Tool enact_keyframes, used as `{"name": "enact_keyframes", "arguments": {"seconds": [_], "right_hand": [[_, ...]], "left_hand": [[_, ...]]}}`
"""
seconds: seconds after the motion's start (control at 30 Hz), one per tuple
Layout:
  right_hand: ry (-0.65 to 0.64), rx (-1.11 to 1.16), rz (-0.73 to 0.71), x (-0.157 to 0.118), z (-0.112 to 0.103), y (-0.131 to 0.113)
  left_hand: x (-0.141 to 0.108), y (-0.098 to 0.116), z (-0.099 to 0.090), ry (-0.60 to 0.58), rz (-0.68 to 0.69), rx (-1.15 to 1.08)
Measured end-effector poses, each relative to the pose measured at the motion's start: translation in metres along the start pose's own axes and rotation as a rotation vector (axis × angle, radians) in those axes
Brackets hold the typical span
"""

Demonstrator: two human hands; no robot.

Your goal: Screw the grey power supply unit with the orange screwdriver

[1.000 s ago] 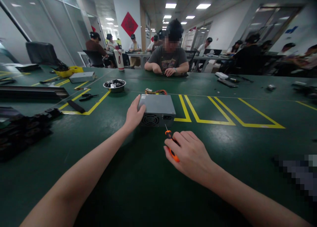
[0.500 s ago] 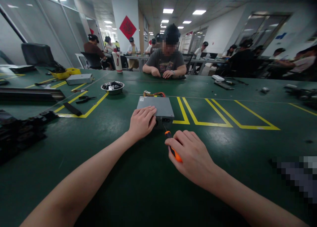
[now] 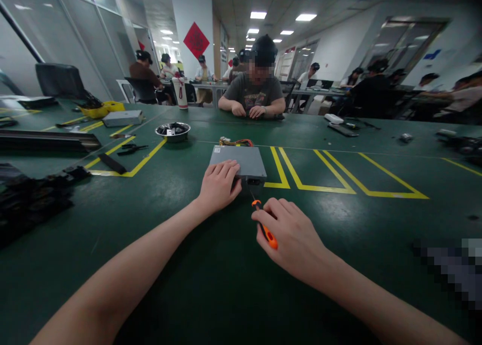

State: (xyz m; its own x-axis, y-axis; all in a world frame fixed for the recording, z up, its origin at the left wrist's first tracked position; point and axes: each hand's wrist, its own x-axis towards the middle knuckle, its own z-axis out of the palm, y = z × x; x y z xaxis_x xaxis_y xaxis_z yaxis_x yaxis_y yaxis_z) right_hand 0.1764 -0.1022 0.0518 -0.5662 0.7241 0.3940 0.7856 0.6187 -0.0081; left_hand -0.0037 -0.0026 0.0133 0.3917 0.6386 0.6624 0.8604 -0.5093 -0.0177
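Note:
A grey metal power supply unit [image 3: 241, 159] lies on the green table, with its socket side facing me and coloured cables [image 3: 244, 142] at the far end. My left hand [image 3: 220, 184] holds its near left part, fingers laid over the top and the thumb at the front face. An orange and black screwdriver [image 3: 269, 237] is gripped in my right hand [image 3: 293, 229]. Its thin shaft points up and away, toward the front face just below the socket. Whether the tip touches the unit I cannot tell.
A metal bowl [image 3: 172, 132] with small parts stands beyond, to the left. Dark parts [image 3: 37, 199] lie at the left, near a black strip [image 3: 112, 163]. A yellow container [image 3: 101, 109] and a grey box [image 3: 123, 118] sit farther back. A co-worker [image 3: 252, 91] sits opposite.
The screwdriver's tip has drawn slightly down and back from the unit's front face. My left thumb has shifted a little to the right. The whole view has moved slightly.

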Motion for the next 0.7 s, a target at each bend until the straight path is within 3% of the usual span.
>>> {"name": "enact_keyframes", "arguments": {"seconds": [0.2,0.7], "right_hand": [[0.081,0.067,0.016,0.001,0.004,0.001],[-0.067,-0.116,-0.177,0.0,0.013,0.001]], "left_hand": [[0.0,-0.001,0.003,-0.005,-0.01,0.015],[0.0,0.007,0.001,-0.003,-0.068,0.003]]}}
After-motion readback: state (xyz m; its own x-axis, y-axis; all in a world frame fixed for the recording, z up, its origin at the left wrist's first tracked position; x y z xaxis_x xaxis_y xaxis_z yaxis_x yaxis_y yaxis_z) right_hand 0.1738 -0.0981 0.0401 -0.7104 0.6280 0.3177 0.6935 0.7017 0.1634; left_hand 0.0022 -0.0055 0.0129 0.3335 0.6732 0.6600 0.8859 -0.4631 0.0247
